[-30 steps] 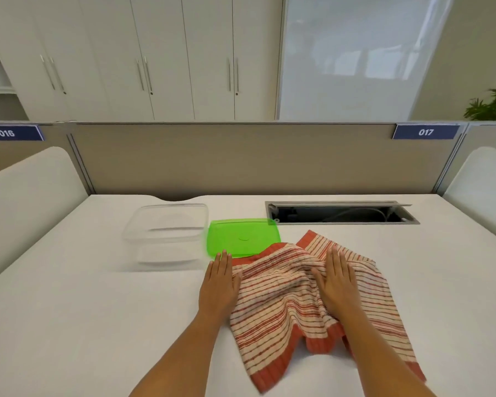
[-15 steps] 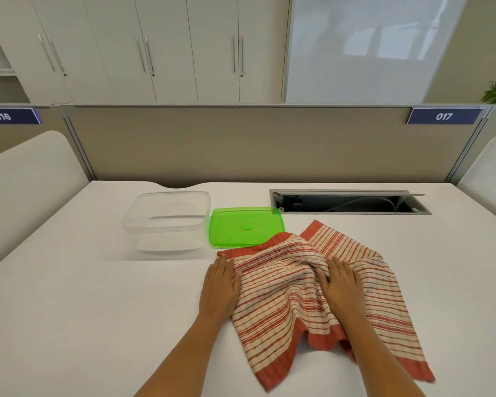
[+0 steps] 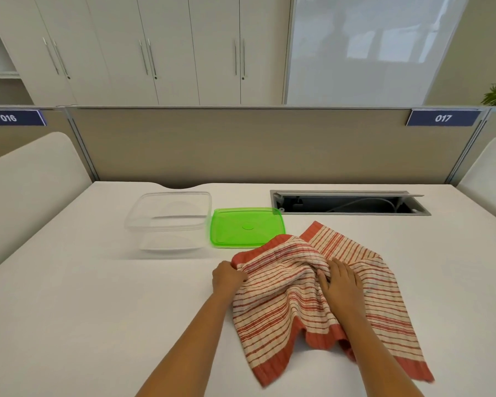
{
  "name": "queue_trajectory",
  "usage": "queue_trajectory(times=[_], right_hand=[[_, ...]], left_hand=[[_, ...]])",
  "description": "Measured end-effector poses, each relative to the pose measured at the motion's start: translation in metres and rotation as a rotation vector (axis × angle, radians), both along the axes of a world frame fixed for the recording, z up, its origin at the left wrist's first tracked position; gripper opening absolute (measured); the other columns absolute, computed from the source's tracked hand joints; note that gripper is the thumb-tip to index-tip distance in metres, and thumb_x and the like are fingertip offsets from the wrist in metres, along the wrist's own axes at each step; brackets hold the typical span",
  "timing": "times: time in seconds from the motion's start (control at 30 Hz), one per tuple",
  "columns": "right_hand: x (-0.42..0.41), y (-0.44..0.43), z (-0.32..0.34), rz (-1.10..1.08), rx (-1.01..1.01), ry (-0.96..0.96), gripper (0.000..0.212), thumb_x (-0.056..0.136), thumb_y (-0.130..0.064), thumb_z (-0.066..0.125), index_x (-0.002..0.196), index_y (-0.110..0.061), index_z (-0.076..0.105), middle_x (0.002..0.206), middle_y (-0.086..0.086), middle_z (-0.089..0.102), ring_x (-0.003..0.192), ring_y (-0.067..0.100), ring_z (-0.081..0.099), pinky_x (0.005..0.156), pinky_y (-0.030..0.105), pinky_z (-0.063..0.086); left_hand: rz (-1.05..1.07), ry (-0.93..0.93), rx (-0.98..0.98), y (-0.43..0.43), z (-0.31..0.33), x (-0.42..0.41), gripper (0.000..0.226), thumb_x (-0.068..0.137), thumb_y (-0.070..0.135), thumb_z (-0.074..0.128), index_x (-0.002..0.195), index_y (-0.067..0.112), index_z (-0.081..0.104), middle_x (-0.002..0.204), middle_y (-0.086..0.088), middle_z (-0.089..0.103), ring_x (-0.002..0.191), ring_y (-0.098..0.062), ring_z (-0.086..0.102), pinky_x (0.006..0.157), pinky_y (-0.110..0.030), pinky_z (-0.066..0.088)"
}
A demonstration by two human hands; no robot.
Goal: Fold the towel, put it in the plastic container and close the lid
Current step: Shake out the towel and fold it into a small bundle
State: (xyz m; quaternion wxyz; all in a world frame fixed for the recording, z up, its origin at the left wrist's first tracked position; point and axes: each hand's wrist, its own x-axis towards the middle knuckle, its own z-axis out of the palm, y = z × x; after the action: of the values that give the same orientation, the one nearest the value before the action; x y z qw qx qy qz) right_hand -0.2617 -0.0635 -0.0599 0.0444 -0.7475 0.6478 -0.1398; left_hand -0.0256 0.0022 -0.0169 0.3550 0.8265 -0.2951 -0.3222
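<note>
- The red-and-cream striped towel (image 3: 312, 299) lies rumpled and unfolded on the white desk (image 3: 83, 310), its far edge just overlapping the near right corner of the green lid (image 3: 246, 227).
- The left hand (image 3: 226, 277) has its grip closed on the towel's left edge, fingers curled around the red border.
- The right hand (image 3: 340, 282) presses on the middle of the cloth, fingers bunching a ridge of fabric; its grip looks partly closed on that ridge, though how firmly I cannot tell.
- The clear plastic container (image 3: 169, 216) stands open and empty, just left of the lid and well apart from the towel.
- Progress, as I judge it: barely started. No clean fold is visible; the cloth is only being gathered or straightened.
- Left to do: flatten the towel, fold it small enough for the container, place it inside, then lift the lid over and press it shut.
- The lid's covered corner may shift if the towel is dragged.
</note>
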Motion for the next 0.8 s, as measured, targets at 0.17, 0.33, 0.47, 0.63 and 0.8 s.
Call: queue_trajectory(times=[0.17, 0.33, 0.47, 0.63, 0.8], right_hand=[[-0.002, 0.004, 0.002, -0.007, 0.011, -0.184, 0.057, 0.094, -0.055, 0.031, 0.138, -0.02, 0.037, 0.145, 0.004, 0.043, 0.135, 0.023, 0.036, 0.115, 0.044, 0.023], [0.016, 0.007, 0.053, 0.034, -0.114, -0.552, 0.062, 0.085, -0.06, 0.037, 0.138, -0.027, 0.037, 0.148, 0.003, 0.039, 0.136, 0.023, 0.035, 0.112, 0.048, 0.026], [0.04, 0.008, 0.126, 0.341, -0.062, -0.785, 0.063, 0.08, -0.064, 0.045, 0.137, -0.041, 0.033, 0.147, -0.011, 0.036, 0.128, 0.004, 0.033, 0.103, 0.03, 0.031], [0.054, 0.012, 0.19, 0.607, -0.048, -0.69, 0.045, 0.078, -0.058, 0.054, 0.117, -0.037, 0.056, 0.111, -0.022, 0.058, 0.1, -0.007, 0.052, 0.081, 0.008, 0.036], [0.052, 0.011, 0.214, 0.584, -0.304, -0.776, 0.013, 0.086, -0.017, 0.064, 0.098, -0.013, 0.067, 0.089, -0.004, 0.064, 0.081, 0.006, 0.059, 0.075, 0.012, 0.048]], left_hand=[[0.002, 0.423, -0.187, 0.002, 0.022, -0.005, 0.038, 0.075, 0.004, 0.07, 0.111, -0.005, 0.063, 0.106, -0.023, 0.069, 0.093, -0.032, 0.065, 0.091, -0.042, 0.053], [-0.168, 0.401, -0.397, -0.001, 0.076, -0.013, 0.029, 0.078, 0.009, 0.071, 0.107, 0.003, 0.066, 0.105, -0.019, 0.071, 0.092, -0.029, 0.067, 0.088, -0.042, 0.053], [-0.437, 0.166, -0.486, 0.001, 0.119, -0.018, 0.021, 0.077, 0.011, 0.072, 0.097, 0.017, 0.068, 0.094, -0.005, 0.07, 0.086, -0.016, 0.063, 0.083, -0.03, 0.05], [-0.531, 0.07, -0.581, 0.002, 0.149, -0.028, 0.023, 0.076, 0.013, 0.073, 0.096, 0.023, 0.067, 0.087, 0.004, 0.07, 0.079, -0.009, 0.064, 0.076, -0.023, 0.052], [-0.49, 0.083, -0.606, 0.0, 0.154, -0.028, 0.027, 0.073, 0.015, 0.075, 0.097, 0.022, 0.064, 0.086, 0.003, 0.071, 0.079, -0.011, 0.066, 0.081, -0.029, 0.053]])
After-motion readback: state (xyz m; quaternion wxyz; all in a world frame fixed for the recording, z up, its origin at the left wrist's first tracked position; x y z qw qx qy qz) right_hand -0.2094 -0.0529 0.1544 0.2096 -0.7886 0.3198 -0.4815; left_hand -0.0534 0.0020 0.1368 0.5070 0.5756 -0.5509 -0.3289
